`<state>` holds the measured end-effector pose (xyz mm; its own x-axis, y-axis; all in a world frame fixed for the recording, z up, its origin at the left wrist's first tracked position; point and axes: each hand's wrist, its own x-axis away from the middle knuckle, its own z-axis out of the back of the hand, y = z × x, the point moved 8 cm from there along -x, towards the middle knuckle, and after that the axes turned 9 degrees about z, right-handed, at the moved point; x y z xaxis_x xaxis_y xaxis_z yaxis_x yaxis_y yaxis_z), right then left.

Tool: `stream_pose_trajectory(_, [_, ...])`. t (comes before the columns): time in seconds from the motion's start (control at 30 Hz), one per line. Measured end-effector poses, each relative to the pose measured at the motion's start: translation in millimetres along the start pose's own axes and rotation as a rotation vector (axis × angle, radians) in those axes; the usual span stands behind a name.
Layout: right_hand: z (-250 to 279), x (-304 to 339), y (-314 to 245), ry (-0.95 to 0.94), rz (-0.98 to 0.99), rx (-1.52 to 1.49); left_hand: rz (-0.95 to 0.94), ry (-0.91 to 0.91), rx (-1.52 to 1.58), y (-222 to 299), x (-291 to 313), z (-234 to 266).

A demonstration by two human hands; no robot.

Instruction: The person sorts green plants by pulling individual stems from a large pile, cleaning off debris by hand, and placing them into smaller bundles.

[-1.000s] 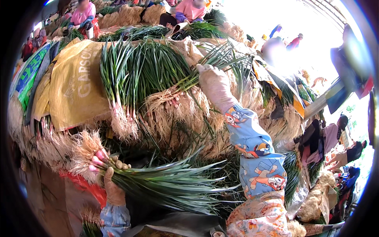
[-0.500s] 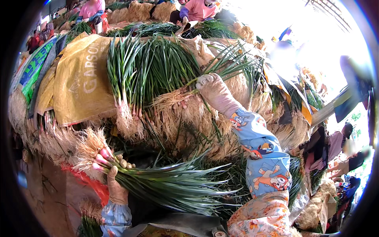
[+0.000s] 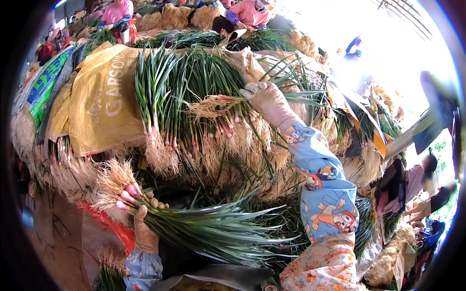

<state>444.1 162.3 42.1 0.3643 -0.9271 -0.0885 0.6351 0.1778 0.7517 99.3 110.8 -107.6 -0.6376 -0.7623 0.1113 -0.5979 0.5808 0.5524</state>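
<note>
My left hand (image 3: 146,232) is closed round a thick bunch of young garlic (image 3: 208,228). The pink bulbs and pale, shaggy roots point up and left, and the long green leaves spread right. My right hand (image 3: 263,99) grips a few garlic plants (image 3: 221,104) by their stems. Their roots stretch left over the heap, and their leaves fan out behind the hand. Beneath it lies a long row of garlic (image 3: 204,77), leaves upward and roots hanging over the front. Both hands wear pale, soiled gloves.
A yellow woven sack (image 3: 99,104) covers the row's left part. A red plastic sheet (image 3: 114,228) lies below, left of my left arm. Across the heap sit people in pink tops (image 3: 250,14), and more people (image 3: 412,184) are at the right. Dark leaves lie under the bunch.
My right hand has shifted slightly left and lowers a little, with its plants closer together; more pink bulbs in the row show below it. My left hand and its bunch stay nearly still.
</note>
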Motion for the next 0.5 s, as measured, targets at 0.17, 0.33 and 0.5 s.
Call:
stream_pose_trajectory(0.17, [-27.1, 0.7, -7.8, -0.074, 0.015, -0.037, -0.001, 0.017, -0.014, -0.7, -0.5, -2.1])
stream_pose_trajectory(0.33, [8.8, -5.3, -10.3, -0.07, 0.045, 0.113, 0.015, 0.037, 0.013, -4.3, -1.6, 2.4])
stream_pose_trajectory(0.5, [128.8, 11.7, -68.3, 0.101, 0.112, 0.29, 0.042, -0.102, 0.046, -6.7, -10.6, -20.5])
